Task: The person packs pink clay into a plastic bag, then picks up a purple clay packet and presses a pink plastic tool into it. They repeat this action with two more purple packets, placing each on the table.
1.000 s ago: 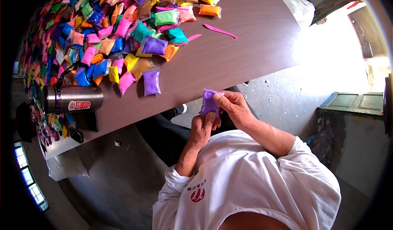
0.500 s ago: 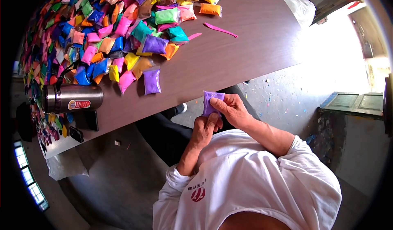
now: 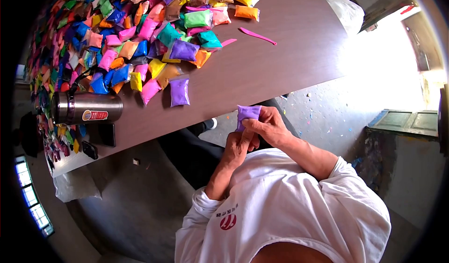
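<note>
A small purple packet [image 3: 248, 113] is held upright between both hands, just off the table's front edge. My left hand [image 3: 237, 147] grips its lower end, thumb pointing up. From the right, my right hand [image 3: 271, 126] pinches it with the thumb across its face. The fingers behind the packet are partly hidden. Nearest on the table lies another purple packet [image 3: 179, 91] in a clear bag, beside a pink packet [image 3: 150, 91].
A large heap of colourful packets [image 3: 112, 43] covers the left of the table [image 3: 290, 43]. A steel flask [image 3: 93, 107], a dark phone [image 3: 107, 135] and a black object [image 3: 90, 149] sit near the left edge. Pink plastic tool [image 3: 258, 36] lies farther back.
My right thumb has shifted lower across the packet, toward my left thumb. The camera view has moved slightly, and the packet remains between both hands.
</note>
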Tool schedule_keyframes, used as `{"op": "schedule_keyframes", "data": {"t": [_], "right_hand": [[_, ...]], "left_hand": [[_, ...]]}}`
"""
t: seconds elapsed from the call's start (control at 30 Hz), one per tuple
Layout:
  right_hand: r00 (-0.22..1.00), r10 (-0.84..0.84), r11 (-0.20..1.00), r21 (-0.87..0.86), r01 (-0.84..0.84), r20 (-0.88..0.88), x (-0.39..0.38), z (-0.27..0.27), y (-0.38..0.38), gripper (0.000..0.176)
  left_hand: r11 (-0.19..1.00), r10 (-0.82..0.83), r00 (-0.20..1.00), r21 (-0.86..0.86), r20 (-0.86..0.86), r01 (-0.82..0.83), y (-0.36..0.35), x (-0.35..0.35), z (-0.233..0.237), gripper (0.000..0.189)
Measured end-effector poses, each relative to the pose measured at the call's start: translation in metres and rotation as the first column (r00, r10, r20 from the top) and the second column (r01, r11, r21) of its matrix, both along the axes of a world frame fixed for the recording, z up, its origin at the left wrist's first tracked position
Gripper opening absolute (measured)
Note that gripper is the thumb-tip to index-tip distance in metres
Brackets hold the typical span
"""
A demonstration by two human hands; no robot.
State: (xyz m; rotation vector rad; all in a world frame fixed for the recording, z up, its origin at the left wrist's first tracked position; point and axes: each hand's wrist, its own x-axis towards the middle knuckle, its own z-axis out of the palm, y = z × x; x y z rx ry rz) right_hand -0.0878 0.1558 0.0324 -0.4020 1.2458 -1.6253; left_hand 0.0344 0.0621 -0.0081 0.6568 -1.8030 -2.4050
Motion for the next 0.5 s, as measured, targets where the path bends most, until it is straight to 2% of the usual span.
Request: {"op": "schedule_keyframes", "data": {"t": [0.07, 0.13, 0.17, 0.2, 0.23, 0.3, 0.33, 0.43, 0.5], "right_hand": [[1.0, -0.009, 1.0, -0.016, 0.009, -0.002, -0.002, 0.0, 0.0, 0.021], [0.996, 0.01, 0.996, -0.087, -0.002, 0.087, -0.006, 0.0, 0.001, 0.025], [0.991, 0.02, 0.993, -0.121, -0.004, 0.133, -0.007, -0.001, 0.002, 0.032], [0.984, 0.059, 0.988, -0.148, -0.035, 0.166, -0.012, -0.003, 0.002, 0.05], [0.985, 0.059, 0.988, -0.149, -0.035, 0.165, -0.016, -0.003, 0.001, 0.05], [0.99, 0.079, 0.981, -0.185, -0.056, 0.121, -0.019, -0.001, 0.001, 0.056], [0.978, 0.117, 0.979, -0.183, -0.085, 0.174, -0.021, 0.003, 0.003, 0.061], [0.986, 0.095, 0.977, -0.204, -0.066, 0.136, -0.022, 0.001, 0.002, 0.07], [0.979, 0.085, 0.982, -0.18, -0.051, 0.184, -0.025, -0.001, 0.004, 0.065]], "left_hand": [[1.0, 0.001, 1.0, -0.004, -0.03, -0.001, -0.002, 0.0, 0.0, 0.057], [1.0, 0.002, 0.998, -0.005, -0.061, -0.002, -0.004, -0.001, 0.0, 0.055], [0.987, 0.021, 0.994, 0.162, -0.106, -0.004, -0.005, -0.001, 0.0, 0.052], [0.946, 0.048, 0.988, 0.324, -0.148, 0.003, -0.007, -0.002, 0.001, 0.05], [0.947, 0.047, 0.988, 0.322, -0.149, 0.004, -0.008, -0.003, 0.004, 0.05], [0.877, 0.005, 0.983, 0.472, -0.186, 0.085, -0.008, -0.002, 0.009, 0.048], [0.854, -0.033, 0.97, 0.498, -0.24, 0.152, -0.007, 0.001, 0.0, 0.048], [0.804, -0.03, 0.951, 0.558, -0.307, 0.205, -0.006, 0.003, -0.01, 0.046], [0.829, -0.032, 0.967, 0.533, -0.254, 0.167, -0.007, 0.005, -0.01, 0.046]]}}
